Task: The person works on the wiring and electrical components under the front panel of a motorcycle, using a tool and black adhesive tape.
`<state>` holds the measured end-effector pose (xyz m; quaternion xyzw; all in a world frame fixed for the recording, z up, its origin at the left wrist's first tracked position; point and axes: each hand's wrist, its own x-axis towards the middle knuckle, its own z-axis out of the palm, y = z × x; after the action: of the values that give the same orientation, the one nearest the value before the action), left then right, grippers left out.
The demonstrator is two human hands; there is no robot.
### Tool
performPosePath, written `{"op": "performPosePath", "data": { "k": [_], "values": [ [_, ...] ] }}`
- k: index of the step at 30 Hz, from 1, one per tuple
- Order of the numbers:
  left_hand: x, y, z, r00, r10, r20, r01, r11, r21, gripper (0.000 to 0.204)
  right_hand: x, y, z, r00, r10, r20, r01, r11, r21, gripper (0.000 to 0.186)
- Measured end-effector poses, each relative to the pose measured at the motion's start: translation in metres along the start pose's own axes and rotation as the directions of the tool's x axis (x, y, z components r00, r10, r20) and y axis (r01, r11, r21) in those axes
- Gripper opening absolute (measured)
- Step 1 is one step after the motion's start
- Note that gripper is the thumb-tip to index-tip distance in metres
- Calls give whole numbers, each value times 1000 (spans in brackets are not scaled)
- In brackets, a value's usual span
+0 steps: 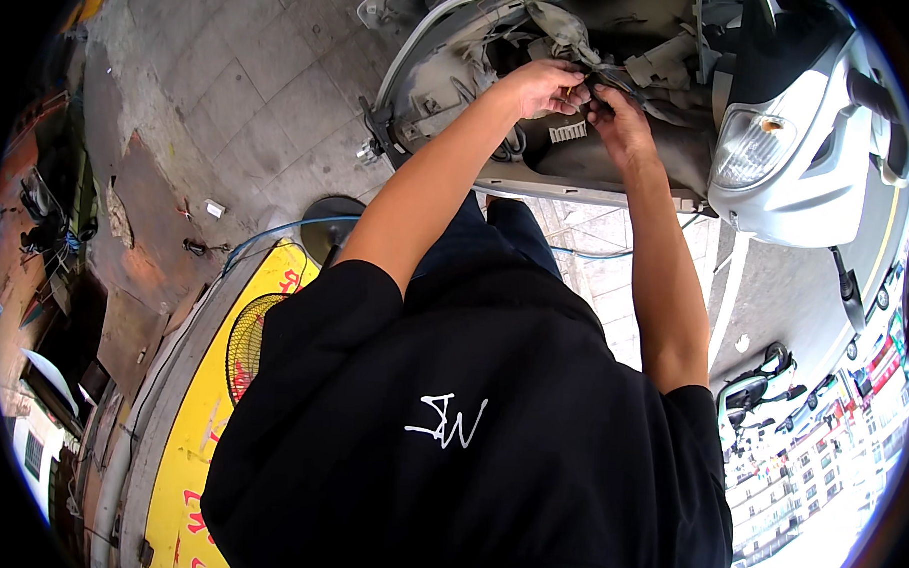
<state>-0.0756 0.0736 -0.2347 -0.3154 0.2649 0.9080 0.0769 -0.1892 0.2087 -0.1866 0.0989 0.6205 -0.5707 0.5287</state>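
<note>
Both of my hands are over the opened body of a scooter (669, 156), where dusty wiring (558, 29) lies exposed. My left hand (543, 88) is closed in a pinch, with a small orange bit showing at its fingertips. Close beside it, my right hand (621, 124) has its thumb and fingers together against something small and dark. What the two hands pinch is too small and too shaded to name. Just below the fingers sits a pale ribbed plastic piece (568, 133). Loose cables lie beside my left hand, inside the scooter's rim.
To the right is the scooter's white front panel with its headlight (755, 147). A blue hose (276, 227) crosses the paved ground (236, 96). A black wire fan guard (247, 345) stands by a yellow board (194, 445) on the left. Parked scooters (761, 385) line the street.
</note>
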Motion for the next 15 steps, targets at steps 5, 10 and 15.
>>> {"op": "performPosePath", "data": {
  "k": [5, 10, 15],
  "values": [
    [-2, -1, 5, 998, 56, -38, -56, 998, 14, 16, -4, -3, 0, 1000, 6, 17, -6, 1000, -2, 21],
    [-5, -18, 30, 889, 369, -272, -284, 909, 304, 13, -20, -5, 19, 989, -100, -110, 91, 993, -79, 26],
    [-8, -35, 35, 609, 765, -210, -502, 577, 644, 13, -30, -1, 33, 928, -264, -262, 169, 926, -337, 43]
  ]
}}
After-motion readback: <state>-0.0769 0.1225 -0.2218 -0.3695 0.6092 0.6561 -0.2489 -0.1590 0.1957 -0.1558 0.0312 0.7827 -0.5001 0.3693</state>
